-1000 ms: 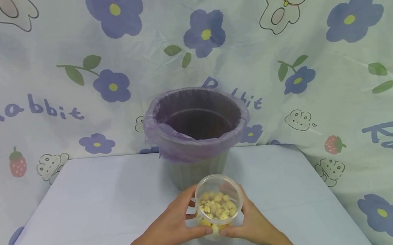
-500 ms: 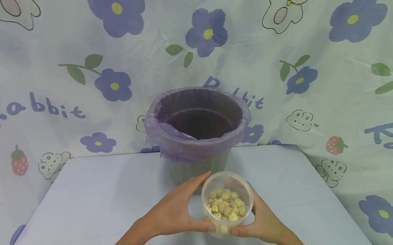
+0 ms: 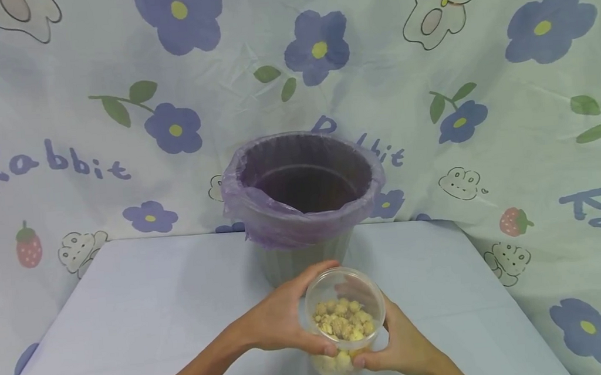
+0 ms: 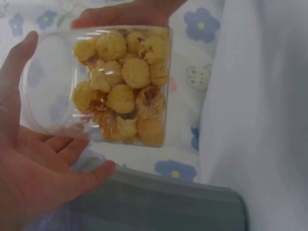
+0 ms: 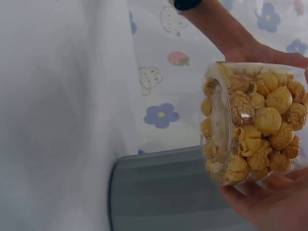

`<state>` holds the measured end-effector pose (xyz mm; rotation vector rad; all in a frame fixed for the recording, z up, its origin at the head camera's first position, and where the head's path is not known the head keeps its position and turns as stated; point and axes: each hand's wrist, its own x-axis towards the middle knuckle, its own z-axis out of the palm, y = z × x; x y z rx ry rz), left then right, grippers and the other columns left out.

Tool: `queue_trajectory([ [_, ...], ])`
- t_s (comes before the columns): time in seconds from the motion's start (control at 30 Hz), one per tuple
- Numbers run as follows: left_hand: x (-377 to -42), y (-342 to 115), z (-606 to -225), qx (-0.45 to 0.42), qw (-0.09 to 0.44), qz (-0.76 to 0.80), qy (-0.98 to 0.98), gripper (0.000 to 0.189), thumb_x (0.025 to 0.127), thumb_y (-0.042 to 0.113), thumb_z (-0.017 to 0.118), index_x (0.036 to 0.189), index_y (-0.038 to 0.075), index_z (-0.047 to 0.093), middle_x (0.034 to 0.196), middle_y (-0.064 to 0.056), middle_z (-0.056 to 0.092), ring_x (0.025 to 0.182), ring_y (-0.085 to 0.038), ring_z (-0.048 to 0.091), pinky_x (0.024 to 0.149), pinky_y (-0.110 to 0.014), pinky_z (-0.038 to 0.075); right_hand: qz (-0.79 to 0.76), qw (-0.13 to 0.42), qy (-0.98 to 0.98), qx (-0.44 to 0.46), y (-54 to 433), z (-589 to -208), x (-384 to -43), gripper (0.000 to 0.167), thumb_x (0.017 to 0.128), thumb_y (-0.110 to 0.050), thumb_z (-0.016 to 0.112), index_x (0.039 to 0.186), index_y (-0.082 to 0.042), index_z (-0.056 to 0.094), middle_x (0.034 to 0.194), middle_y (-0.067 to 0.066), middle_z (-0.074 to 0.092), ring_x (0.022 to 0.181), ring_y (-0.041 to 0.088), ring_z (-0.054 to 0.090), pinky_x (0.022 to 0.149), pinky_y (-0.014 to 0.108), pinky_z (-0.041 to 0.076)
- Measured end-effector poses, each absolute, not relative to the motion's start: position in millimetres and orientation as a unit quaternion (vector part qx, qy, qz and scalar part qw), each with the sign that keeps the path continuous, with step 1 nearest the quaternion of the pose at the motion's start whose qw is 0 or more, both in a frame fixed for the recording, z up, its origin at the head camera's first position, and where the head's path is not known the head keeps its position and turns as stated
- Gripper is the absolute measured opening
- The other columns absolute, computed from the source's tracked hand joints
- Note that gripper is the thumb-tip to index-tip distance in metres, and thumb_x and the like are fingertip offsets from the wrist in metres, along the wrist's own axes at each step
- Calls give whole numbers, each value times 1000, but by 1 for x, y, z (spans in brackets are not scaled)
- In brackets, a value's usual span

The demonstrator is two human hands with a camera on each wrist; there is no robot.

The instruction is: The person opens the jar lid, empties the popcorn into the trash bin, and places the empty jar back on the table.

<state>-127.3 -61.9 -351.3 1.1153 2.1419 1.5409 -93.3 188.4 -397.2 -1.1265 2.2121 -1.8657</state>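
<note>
Both hands hold a clear plastic jar (image 3: 341, 369) of round yellow popcorn (image 4: 122, 91) just in front of a grey bin. My left hand (image 3: 276, 320) curves round the jar's left side, its thumb on the near wall. From the right, my right hand (image 3: 404, 344) grips the jar, thumb also in front. The rim faces up toward the head camera, and no lid shows on it. Popcorn fills the lower part of the jar. In the right wrist view, the right hand's fingers lie partly hidden behind the jar.
The grey bin (image 3: 306, 263) stands on the white-covered table (image 3: 146, 317), lined with a purple bag (image 3: 304, 229) folded over its rim. Behind hangs a cloth (image 3: 247, 50) printed with flowers and rabbits. A dark band (image 5: 186, 4) circles the left wrist.
The jar has moved a little to the right, then slightly down and toward me. My left hand's fingers have shifted up along the jar's far side.
</note>
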Motion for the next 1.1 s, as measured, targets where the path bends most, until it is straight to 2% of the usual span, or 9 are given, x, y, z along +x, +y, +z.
queue_trajectory([
  [0.23,-126,-59,-358,382,137,559,723,99,70,24,92,151,21,35,139,4,54,120,-25,55,99,-39,46,-610,4,704,-365,185,-401,-93,97,74,-11,84,154,-7,29,141,24,48,127,33,51,106,37,42],
  [0.47,-120,-54,-363,346,130,549,749,101,71,30,91,153,20,33,138,2,54,116,-21,56,94,-35,49,-635,1,700,-328,180,-408,-93,101,68,-3,86,153,-10,31,141,22,46,124,36,51,103,39,45],
  [0.63,-116,-51,-368,325,120,549,761,103,70,32,92,153,19,33,138,1,54,116,-22,56,93,-35,49,-617,-34,722,-311,180,-413,-93,101,65,-5,89,150,-11,35,138,20,50,121,34,53,101,37,46],
  [0.93,-109,-29,-379,291,55,591,751,105,68,31,94,151,20,32,146,7,46,127,-19,50,105,-48,41,-579,-91,770,-251,181,-415,-93,102,66,-12,91,149,-13,32,140,14,48,123,34,51,97,43,49],
  [1.03,-109,-25,-376,278,39,600,749,106,67,30,95,151,21,31,146,7,46,127,-19,49,105,-49,40,-586,-85,767,-247,183,-411,-97,101,67,-15,90,150,-15,34,142,12,49,125,32,50,99,40,48],
  [1.1,-109,-26,-371,272,49,596,754,112,66,30,95,154,21,28,148,5,44,129,-21,47,106,-50,38,-587,-80,766,-250,184,-409,-99,100,67,-15,90,150,-16,35,143,11,49,127,32,50,101,39,47],
])
